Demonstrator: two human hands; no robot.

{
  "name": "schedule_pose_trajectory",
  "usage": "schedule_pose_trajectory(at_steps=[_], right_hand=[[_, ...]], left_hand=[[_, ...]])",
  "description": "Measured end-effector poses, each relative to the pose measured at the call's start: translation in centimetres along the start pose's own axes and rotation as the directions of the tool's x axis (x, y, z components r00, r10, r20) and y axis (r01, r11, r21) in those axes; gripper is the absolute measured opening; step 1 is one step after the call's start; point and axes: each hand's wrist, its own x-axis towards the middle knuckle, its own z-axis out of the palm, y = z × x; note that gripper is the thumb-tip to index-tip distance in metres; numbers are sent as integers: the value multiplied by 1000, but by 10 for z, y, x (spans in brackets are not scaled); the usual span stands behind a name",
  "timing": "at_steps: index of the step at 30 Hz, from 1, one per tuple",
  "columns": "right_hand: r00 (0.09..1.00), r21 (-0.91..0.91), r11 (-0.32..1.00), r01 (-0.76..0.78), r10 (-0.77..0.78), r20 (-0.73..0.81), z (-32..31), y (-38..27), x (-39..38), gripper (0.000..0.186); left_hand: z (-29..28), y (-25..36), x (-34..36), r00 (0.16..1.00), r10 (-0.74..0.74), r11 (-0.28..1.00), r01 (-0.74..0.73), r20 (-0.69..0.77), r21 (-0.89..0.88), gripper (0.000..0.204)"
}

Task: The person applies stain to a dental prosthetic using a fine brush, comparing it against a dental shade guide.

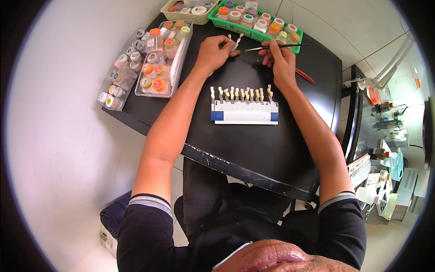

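My left hand point(216, 54) is closed near the back of the black table point(240, 158), gripping small tooth shade tabs point(238, 41) with two pale tooth tips standing up. My right hand point(282, 64) holds a thin dark brush point(259, 48), its brown bristles pointing left toward the tabs without touching them. A red slender tool point(306, 77) lies beside and partly behind that hand. Between my forearms stands a white and blue shade guide holder point(244, 114) with a row of several tooth-coloured tabs.
At left are two clear trays point(170, 93) of small jars. Behind are a cream basket point(199, 17) and a green basket point(294, 48) of bottles. On the right, a lit side worktop point(360, 136) holds bottles, papers and white items. A white wall point(59, 136) borders the left.
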Motion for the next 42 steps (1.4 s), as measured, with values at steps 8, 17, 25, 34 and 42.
schedule_pose_trajectory(at_steps=[8,17,25,34,42], right_hand=[[999,29,999,22,-21,-25,0,1,-1,36],[996,-8,996,86,-87,-12,2,-8,-11,27],[988,-132,982,137,-127,83,12,-17,-20,26],[988,-249,958,144,-128,81,15,-15,-17,20],[990,-251,959,131,-139,-13,15,-13,-16,18]], left_hand=[[0,-3,-1,998,57,993,-56,2,99,16],[3,-1,-8,999,47,979,-42,-21,200,14],[2,5,-9,1000,-23,986,22,5,166,16],[4,9,-13,999,-50,985,47,17,165,18],[3,7,-12,999,-28,986,22,32,163,19]])
